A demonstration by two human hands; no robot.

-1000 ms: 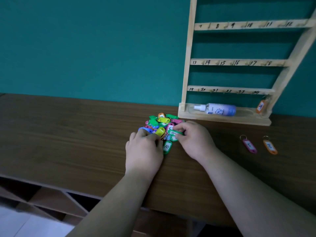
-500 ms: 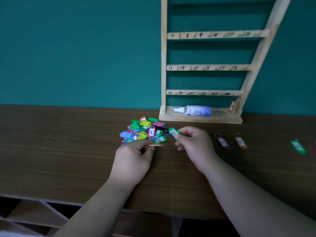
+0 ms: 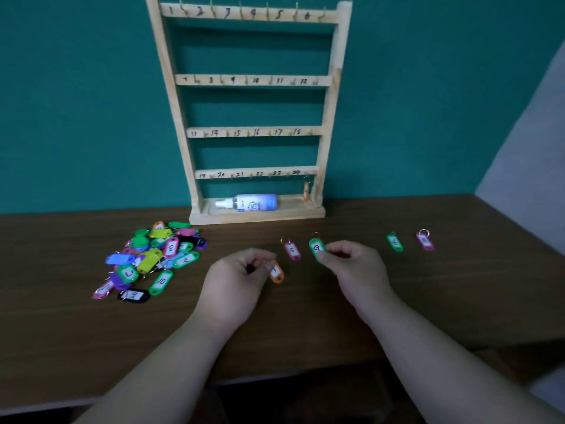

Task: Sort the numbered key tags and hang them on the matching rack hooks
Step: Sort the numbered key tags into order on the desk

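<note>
L hand (image 3: 235, 280) pinches orange tag (image 3: 276, 274) by its ring end, mid frame, low over the table (image 3: 91, 332). R hand (image 3: 356, 270) pinches green tag (image 3: 316, 247), reads like a 9. Pink tag (image 3: 292, 250) w/ a 5 lies flat btw them. Pile (image 3: 153, 258) sits center-left. Rack (image 3: 253, 79) stands top center, one hung tag (image 3: 306, 191) on its bottom-right hook.
</note>
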